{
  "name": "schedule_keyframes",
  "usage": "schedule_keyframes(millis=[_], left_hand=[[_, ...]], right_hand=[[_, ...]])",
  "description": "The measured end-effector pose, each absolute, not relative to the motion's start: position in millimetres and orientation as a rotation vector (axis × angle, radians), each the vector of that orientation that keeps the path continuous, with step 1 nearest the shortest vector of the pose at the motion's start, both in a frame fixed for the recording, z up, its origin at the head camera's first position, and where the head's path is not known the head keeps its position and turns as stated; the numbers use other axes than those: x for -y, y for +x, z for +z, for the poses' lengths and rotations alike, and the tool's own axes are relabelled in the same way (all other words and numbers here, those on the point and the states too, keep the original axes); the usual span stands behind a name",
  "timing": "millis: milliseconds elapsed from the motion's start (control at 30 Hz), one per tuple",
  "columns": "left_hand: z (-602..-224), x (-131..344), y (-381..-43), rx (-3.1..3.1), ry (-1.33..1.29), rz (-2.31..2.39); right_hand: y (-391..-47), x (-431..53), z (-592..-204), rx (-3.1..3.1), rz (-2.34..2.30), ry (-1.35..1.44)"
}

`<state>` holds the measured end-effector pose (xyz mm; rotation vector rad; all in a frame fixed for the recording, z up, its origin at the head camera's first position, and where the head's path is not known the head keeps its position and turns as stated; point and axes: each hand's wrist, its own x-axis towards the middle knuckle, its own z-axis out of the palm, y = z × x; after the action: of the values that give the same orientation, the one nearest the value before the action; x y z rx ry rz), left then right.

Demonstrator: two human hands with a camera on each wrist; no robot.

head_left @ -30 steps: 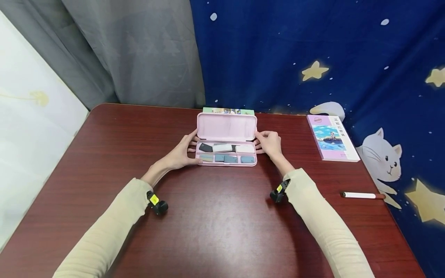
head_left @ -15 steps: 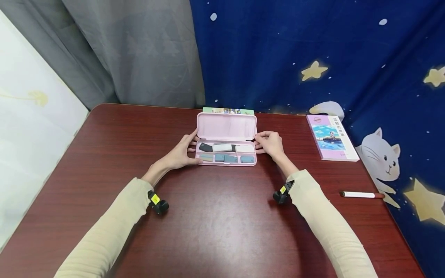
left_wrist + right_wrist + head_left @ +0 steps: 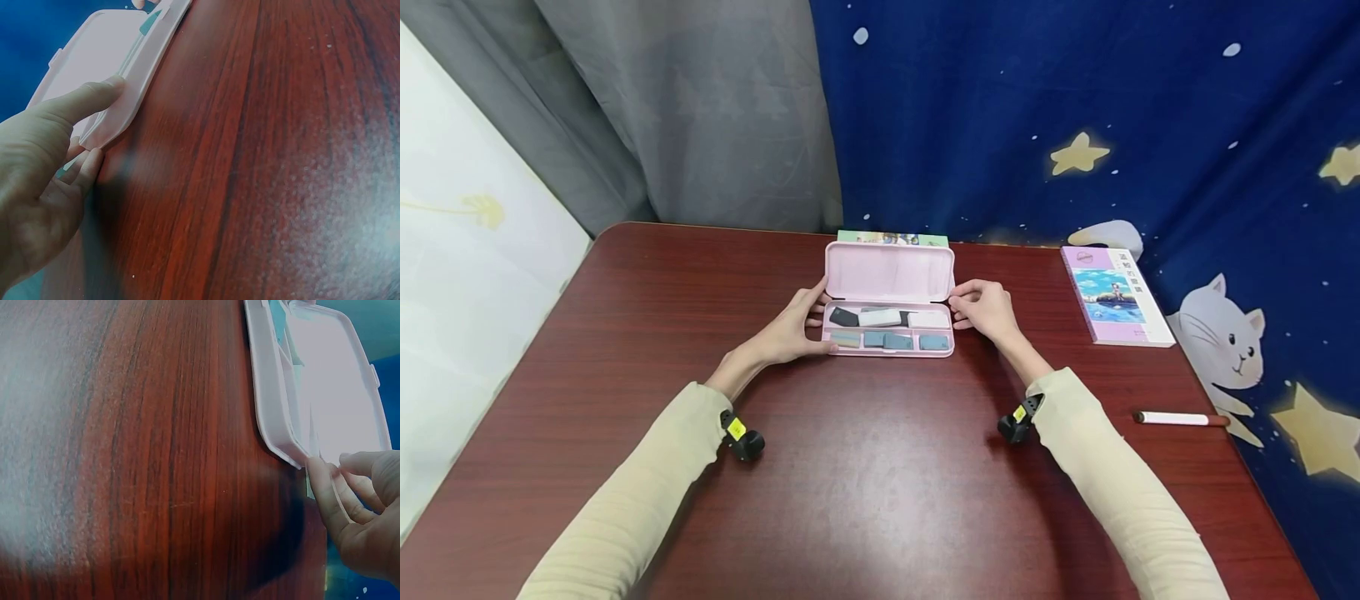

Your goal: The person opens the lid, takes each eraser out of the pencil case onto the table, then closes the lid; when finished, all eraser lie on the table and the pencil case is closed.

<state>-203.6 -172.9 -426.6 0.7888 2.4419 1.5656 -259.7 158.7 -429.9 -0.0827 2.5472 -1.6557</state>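
Observation:
An open pink pencil case (image 3: 889, 354) lies on the table, its lid (image 3: 889, 273) raised at the back. My left hand (image 3: 785, 333) grips its left end, thumb along the front corner and fingers at the side. At the right end, by the hinge, my right hand (image 3: 987, 310) holds the case with bent fingers. The right wrist view shows these fingers (image 3: 322, 487) at the case corner, beside the lid. Inside, a dark block (image 3: 843, 317), a white block (image 3: 879, 318) and a second white block (image 3: 928, 321) lie behind several blue-grey pieces (image 3: 897, 342).
A green illustrated item (image 3: 892, 238) lies partly hidden behind the lid. On the right of the brown table (image 3: 880, 467) are a book (image 3: 1112, 300) with a purple and blue cover and a white marker (image 3: 1176, 419) with dark ends. Curtains (image 3: 940, 117) hang along the back edge.
My right wrist and forearm have shifted slightly right, while the fingertips stay at the case's right end. My left hand and the pencil case look unmoved.

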Motion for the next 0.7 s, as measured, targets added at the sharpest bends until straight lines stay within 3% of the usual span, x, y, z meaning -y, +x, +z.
schedule_keyframes(millis=[700], left_hand=[[-426.1, 173.1, -202.7, -2.475, 0.864, 1.516]], right_hand=[[-260.5, -136.6, -422.4, -2.855, -0.966, -0.649]])
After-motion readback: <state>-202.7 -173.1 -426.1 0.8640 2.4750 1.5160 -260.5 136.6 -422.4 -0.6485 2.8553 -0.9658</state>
